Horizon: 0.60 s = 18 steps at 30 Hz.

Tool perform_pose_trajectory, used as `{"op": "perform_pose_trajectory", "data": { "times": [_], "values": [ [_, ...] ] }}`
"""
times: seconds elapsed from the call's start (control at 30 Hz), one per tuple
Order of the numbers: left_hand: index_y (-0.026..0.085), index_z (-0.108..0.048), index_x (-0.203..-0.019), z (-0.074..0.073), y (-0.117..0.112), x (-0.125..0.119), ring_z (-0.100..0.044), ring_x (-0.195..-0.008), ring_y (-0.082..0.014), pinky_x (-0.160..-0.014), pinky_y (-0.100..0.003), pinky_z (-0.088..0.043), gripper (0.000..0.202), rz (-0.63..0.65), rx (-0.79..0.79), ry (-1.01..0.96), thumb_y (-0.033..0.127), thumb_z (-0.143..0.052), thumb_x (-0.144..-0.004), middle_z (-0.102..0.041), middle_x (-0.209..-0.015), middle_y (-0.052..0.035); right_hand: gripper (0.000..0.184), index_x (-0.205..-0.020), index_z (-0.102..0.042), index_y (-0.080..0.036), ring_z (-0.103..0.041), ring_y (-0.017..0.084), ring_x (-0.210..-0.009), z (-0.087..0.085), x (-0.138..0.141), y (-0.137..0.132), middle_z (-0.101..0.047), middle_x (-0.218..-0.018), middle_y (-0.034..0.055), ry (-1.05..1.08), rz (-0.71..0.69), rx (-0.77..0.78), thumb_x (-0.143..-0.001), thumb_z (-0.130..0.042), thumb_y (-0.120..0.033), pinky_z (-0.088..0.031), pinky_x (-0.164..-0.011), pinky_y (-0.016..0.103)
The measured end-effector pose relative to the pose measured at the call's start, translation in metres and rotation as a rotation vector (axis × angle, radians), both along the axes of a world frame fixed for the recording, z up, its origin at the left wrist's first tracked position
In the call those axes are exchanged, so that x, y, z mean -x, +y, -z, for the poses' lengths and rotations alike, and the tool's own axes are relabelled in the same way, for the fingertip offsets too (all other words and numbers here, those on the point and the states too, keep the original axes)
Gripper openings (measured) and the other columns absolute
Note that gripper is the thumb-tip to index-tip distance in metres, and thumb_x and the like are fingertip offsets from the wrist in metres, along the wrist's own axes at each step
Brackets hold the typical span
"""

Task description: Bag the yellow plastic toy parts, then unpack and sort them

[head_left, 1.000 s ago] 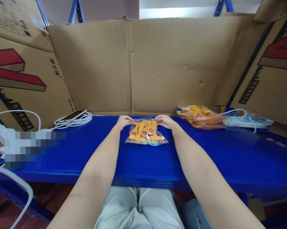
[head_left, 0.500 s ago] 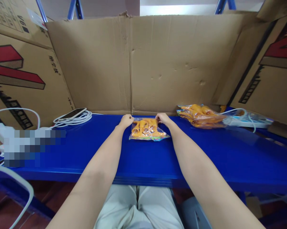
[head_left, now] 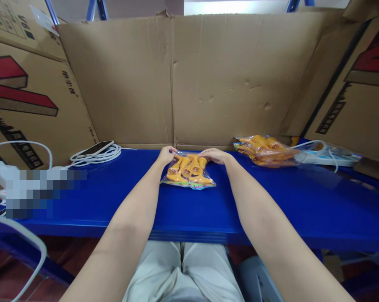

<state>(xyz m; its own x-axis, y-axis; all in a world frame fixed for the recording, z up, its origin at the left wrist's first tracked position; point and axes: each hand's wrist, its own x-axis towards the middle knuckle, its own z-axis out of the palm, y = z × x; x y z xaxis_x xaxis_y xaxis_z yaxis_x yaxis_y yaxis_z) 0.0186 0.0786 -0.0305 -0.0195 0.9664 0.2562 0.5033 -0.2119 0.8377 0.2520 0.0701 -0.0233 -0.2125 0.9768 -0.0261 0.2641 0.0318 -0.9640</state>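
Observation:
A clear plastic bag of orange toys [head_left: 189, 171], several hollow pieces with round openings, lies flat on the blue shelf top [head_left: 195, 214]. A colourful printed strip runs along its near edge. My left hand [head_left: 167, 155] pinches the bag's far left corner between thumb and fingers. At the far right corner my right hand [head_left: 216, 155] grips the plastic, its fingertips resting against the orange pieces. What exactly the toys are I cannot make out.
More bagged orange pieces [head_left: 265, 151] are stacked at the back right, beside a white power strip [head_left: 329, 158]. On the left lie a phone [head_left: 96, 148], a coiled white cable [head_left: 113, 153] and white plugs [head_left: 6, 174]. Cardboard walls [head_left: 227, 79] enclose the back and sides.
The bag has shifted slightly left and turned, its printed edge now slanting down to the right. My right hand has moved left with it, fingers reaching further over the bag.

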Motion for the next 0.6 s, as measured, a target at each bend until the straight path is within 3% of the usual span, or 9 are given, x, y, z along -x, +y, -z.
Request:
{"op": "perform_pose_trajectory", "data": {
  "times": [0.23, 0.43, 0.6],
  "values": [
    [0.012, -0.059, -0.075, -0.011, -0.002, -0.016, -0.058, -0.053, -0.0089, -0.06, -0.028, -0.056, 0.013, 0.093, -0.083, -0.17, 0.001, -0.052, -0.077, -0.055, -0.062, 0.002, 0.029, -0.073, -0.061, -0.012, -0.061, 0.011, -0.055, -0.014, -0.003, -0.009, -0.068, -0.063, 0.0042, 0.168, -0.111, 0.295, -0.094, -0.048, -0.029, -0.049, -0.057, 0.02],
    [0.014, -0.064, -0.068, -0.015, 0.003, -0.027, -0.061, -0.076, -0.0135, -0.08, -0.032, -0.052, 0.018, 0.179, -0.401, 0.008, 0.0, -0.052, -0.07, -0.059, -0.077, -0.0022, 0.026, -0.095, -0.062, -0.013, -0.068, 0.013, -0.065, -0.017, 0.001, -0.018, -0.072, -0.079, 0.0057, 0.17, -0.289, 0.399, -0.097, -0.042, -0.028, -0.055, -0.065, 0.023],
    [0.014, -0.066, -0.085, -0.018, -0.001, -0.031, -0.062, -0.075, -0.0123, -0.074, -0.029, -0.053, 0.02, 0.216, -0.375, -0.076, 0.004, -0.054, -0.073, -0.06, -0.091, -0.0039, 0.019, -0.096, -0.062, -0.011, -0.069, 0.015, -0.064, -0.019, 0.002, -0.023, -0.073, -0.077, 0.0067, 0.122, -0.337, 0.446, -0.093, -0.046, -0.021, -0.057, -0.065, 0.025]
  ]
}}
